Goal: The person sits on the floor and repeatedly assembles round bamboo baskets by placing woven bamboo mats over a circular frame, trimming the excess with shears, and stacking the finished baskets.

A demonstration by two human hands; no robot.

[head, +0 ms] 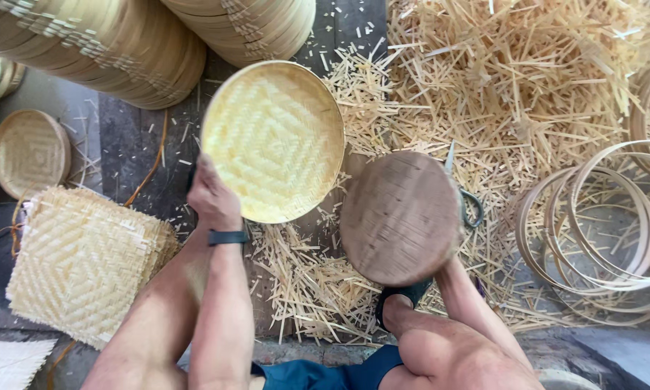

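My left hand (213, 196) grips the near-left rim of a round woven bamboo tray (274, 137), holding it tilted so its pale woven inside faces me. A dark band sits on that wrist. A round brown wooden disc (401, 217), blurred by motion, is held to the right of the tray, and its left edge almost touches the tray's rim. My right forearm (473, 300) runs up under the disc. The right hand itself is hidden beneath it.
Stacks of finished round trays (122, 50) lie at the top left and top centre. A pile of square woven mats (86, 260) sits at the left, bamboo hoops (599, 224) at the right, and bamboo offcuts (520, 87) cover the floor. Green-handled scissors (473, 208) poke out behind the disc.
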